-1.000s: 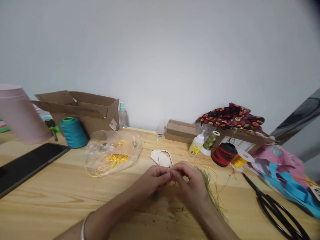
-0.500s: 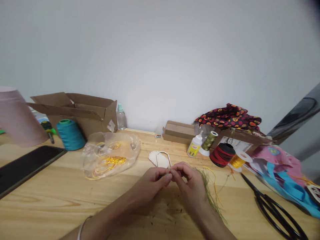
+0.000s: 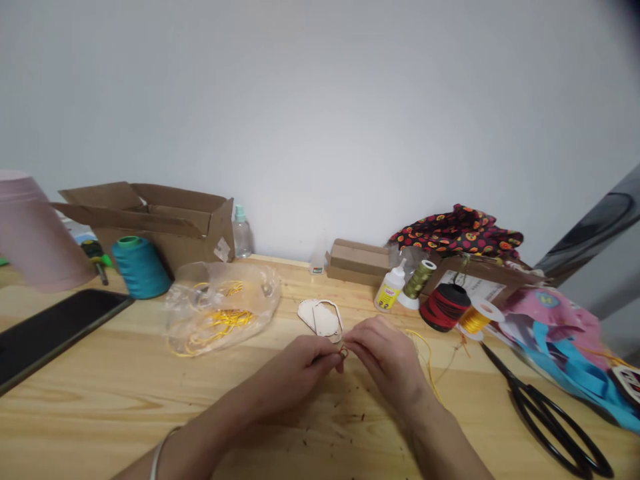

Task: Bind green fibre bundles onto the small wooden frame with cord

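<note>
My left hand (image 3: 300,367) and my right hand (image 3: 387,357) meet fingertip to fingertip over the wooden table (image 3: 100,407), both pinched on a small reddish-yellow bit of thread or cord (image 3: 343,349) too small to name surely. Just beyond the fingertips lie pale flat wooden cut-out pieces (image 3: 323,319). Thin yellow cord (image 3: 430,363) trails on the table behind my right hand. A bracelet shows on my left wrist.
Black scissors (image 3: 545,420) lie at right beside pink and blue fabric (image 3: 565,340). Glue bottle (image 3: 389,291), olive, red and gold spools (image 3: 445,307) stand behind. A plastic bag with yellow cord (image 3: 220,313), teal thread cone (image 3: 137,267), open cardboard box (image 3: 160,217), dark tablet (image 3: 50,330) sit left.
My right hand has turned and shifted slightly right, now covering the green fibres on the table. The pinch point has dropped a little toward the table. The view has shifted slightly.
</note>
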The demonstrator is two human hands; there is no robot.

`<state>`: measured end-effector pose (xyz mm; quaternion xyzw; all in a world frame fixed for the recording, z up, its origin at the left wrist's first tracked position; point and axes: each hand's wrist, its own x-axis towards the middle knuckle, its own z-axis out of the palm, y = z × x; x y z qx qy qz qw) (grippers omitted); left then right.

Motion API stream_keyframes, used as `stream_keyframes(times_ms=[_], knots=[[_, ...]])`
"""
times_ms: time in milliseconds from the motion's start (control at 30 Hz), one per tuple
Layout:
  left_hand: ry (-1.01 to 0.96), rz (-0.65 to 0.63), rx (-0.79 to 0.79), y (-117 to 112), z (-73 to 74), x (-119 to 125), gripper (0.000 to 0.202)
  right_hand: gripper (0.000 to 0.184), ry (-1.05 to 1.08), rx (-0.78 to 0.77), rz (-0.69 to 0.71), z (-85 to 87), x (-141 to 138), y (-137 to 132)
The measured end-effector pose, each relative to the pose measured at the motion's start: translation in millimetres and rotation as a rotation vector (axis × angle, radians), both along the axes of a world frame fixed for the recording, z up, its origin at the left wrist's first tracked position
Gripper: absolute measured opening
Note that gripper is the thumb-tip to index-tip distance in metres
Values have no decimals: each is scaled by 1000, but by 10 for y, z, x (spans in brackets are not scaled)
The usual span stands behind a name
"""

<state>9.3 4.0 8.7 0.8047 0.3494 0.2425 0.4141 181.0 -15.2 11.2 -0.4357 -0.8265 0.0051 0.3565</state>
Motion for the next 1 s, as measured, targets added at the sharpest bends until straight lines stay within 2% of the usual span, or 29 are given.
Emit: stream_keyframes(times_ms=[167,267,400,533,667,767,1000], knots=[[-31,-86,-40,-29,14,3,24,12,56,19,94,23,2,9],[-59,-112,-42,-25,29,-1,23,12,134,-20,109,13,16,29],[-75,-41,-4,17,53,-14,26,11,211,-112,54,6,24,44],[-118,54,-40,51,43,-11,24,12,246,-126,80,6,-26,21],[-173,125,-71,46,-6,19,28,15,193,-117,67,-17,-83,-17],[-169,170,-36,33,-26,45,30,14,120,-105,25,-48,-104,-30],[-65,128,90,39,-19,37,29,17,67,-83,0,-54,-127,-31]])
